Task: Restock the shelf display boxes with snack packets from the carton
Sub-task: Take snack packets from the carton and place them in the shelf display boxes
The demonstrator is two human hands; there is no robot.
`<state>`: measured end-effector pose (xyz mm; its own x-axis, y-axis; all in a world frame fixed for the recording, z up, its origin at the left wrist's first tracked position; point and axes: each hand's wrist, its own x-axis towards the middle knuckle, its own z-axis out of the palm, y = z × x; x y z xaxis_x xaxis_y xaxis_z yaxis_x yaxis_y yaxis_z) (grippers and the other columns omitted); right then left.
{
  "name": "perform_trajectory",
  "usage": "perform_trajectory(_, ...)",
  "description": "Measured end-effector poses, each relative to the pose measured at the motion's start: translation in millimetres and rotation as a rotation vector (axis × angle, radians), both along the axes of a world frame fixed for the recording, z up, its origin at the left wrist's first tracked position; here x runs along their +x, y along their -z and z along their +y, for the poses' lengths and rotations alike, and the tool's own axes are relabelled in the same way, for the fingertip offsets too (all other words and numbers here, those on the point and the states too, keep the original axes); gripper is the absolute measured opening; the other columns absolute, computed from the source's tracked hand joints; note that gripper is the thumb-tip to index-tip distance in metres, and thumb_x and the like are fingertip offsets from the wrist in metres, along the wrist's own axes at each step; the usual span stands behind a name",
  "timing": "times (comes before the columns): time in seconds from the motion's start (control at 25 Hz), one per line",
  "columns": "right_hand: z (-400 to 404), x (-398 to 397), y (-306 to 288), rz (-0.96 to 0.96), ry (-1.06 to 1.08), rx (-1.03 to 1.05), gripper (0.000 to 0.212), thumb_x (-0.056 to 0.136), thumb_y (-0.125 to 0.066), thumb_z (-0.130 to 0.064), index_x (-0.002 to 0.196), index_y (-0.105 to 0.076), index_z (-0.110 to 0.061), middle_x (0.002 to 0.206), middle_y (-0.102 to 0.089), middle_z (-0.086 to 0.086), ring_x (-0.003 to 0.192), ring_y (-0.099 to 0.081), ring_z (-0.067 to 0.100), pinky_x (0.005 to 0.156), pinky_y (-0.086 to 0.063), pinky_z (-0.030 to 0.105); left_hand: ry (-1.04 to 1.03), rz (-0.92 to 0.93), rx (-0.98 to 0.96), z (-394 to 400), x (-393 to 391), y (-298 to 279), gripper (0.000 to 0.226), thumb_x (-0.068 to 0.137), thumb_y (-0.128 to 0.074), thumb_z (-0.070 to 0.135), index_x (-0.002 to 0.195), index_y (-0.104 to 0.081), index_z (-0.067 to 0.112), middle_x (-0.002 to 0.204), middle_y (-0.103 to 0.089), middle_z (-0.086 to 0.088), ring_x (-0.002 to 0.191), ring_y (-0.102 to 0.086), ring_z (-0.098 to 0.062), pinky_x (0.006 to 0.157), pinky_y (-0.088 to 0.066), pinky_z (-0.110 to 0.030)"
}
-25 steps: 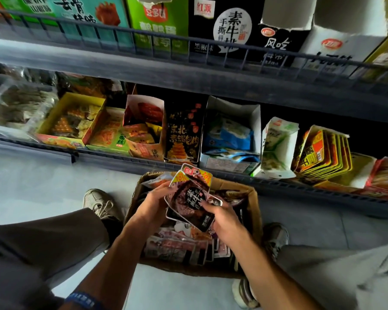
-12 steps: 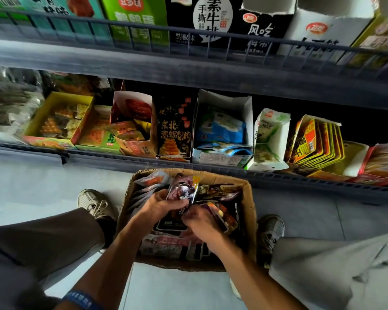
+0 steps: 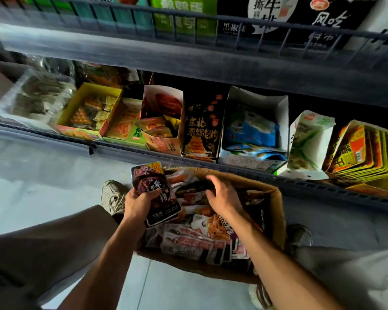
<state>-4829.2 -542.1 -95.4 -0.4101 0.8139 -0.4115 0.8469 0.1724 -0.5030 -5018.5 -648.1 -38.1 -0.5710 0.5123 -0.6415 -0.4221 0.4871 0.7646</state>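
A brown carton [image 3: 278, 211] full of snack packets sits on the floor between my feet. My left hand [image 3: 139, 203] grips a small stack of black snack packets [image 3: 155, 193] over the carton's left edge. My right hand [image 3: 222, 195] reaches down into the carton among loose packets [image 3: 195, 240]; its fingers are curved over a dark packet, and the grip itself is hidden. On the lower shelf stand display boxes: a yellow one [image 3: 90, 108], a red-and-white one [image 3: 164, 121], a black one [image 3: 202, 130] and a white one [image 3: 255, 128].
A grey wire rail [image 3: 188, 21] fronts the upper shelf, which carries more boxes. The lower shelf's front lip [image 3: 323, 182] runs just beyond the carton. My shoes [image 3: 112, 195] and knees flank the carton on the pale tiled floor.
Both hands were together on the black packets over the carton. Now my left hand alone holds them, shifted to the left, while my right hand has let go and moved into the carton.
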Motion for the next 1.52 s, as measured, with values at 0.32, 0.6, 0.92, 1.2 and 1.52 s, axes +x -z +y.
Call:
perform_trajectory(0.32, 20, -44, 30, -0.194, -0.190, -0.083, 0.050, 0.097, -0.055, -0.020, 0.145, -0.042, -0.017, 0.155, -0.039, 0.004, 0.138, -0.043, 0.025, 0.110, -0.039, 0.037, 0.004, -0.068, -0.029, 1, -12, 23, 0.027, 0.081, -0.073, 0.003, 0.105, -0.066, 0.014, 0.100, -0.074, -0.016, 0.089, -0.072, -0.035, 0.082, -0.059, -0.047)
perform_trajectory(0.6, 7, -51, 42, -0.386, -0.247, 0.076, 0.040, 0.097, -0.047, -0.010, 0.135, -0.052, -0.022, 0.140, -0.050, 0.004, 0.116, -0.061, 0.027, 0.089, -0.053, 0.039, -0.010, -0.134, -0.019, -5, -11, 25, 0.029, 0.082, -0.072, 0.002, 0.109, -0.064, 0.011, 0.096, -0.075, -0.015, 0.084, -0.074, -0.034, 0.070, -0.060, -0.041)
perform_trajectory(0.92, 0, -38, 46, -0.300, -0.353, 0.191, 0.052, 0.090, -0.061, -0.029, 0.138, -0.040, -0.024, 0.139, -0.054, -0.005, 0.127, -0.041, 0.025, 0.102, -0.035, 0.043, -0.052, -0.147, -0.028, -12, -18, 27, 0.028, 0.083, -0.073, 0.005, 0.108, -0.061, 0.013, 0.097, -0.074, -0.016, 0.087, -0.073, -0.035, 0.076, -0.060, -0.045)
perform_trajectory(1.2, 0, -52, 53, -0.227, -0.256, 0.088, 0.028, 0.100, -0.048, -0.030, 0.121, -0.065, -0.022, 0.128, -0.059, -0.001, 0.119, -0.055, 0.026, 0.097, -0.046, 0.039, -0.032, -0.143, -0.027, -14, -16, 30, 0.030, 0.083, -0.072, 0.005, 0.110, -0.062, 0.012, 0.096, -0.075, -0.014, 0.083, -0.074, -0.032, 0.069, -0.060, -0.039)
perform_trajectory(1.52, 13, -27, 18, 0.162, 0.067, -0.059, 0.021, 0.095, -0.063, -0.027, 0.111, -0.074, -0.019, 0.111, -0.067, -0.010, 0.106, -0.060, 0.008, 0.086, -0.043, 0.022, -0.173, -0.130, -0.010, -3, -20, 19, 0.030, 0.084, -0.070, 0.003, 0.112, -0.061, 0.007, 0.099, -0.072, -0.021, 0.085, -0.071, -0.037, 0.072, -0.059, -0.041)
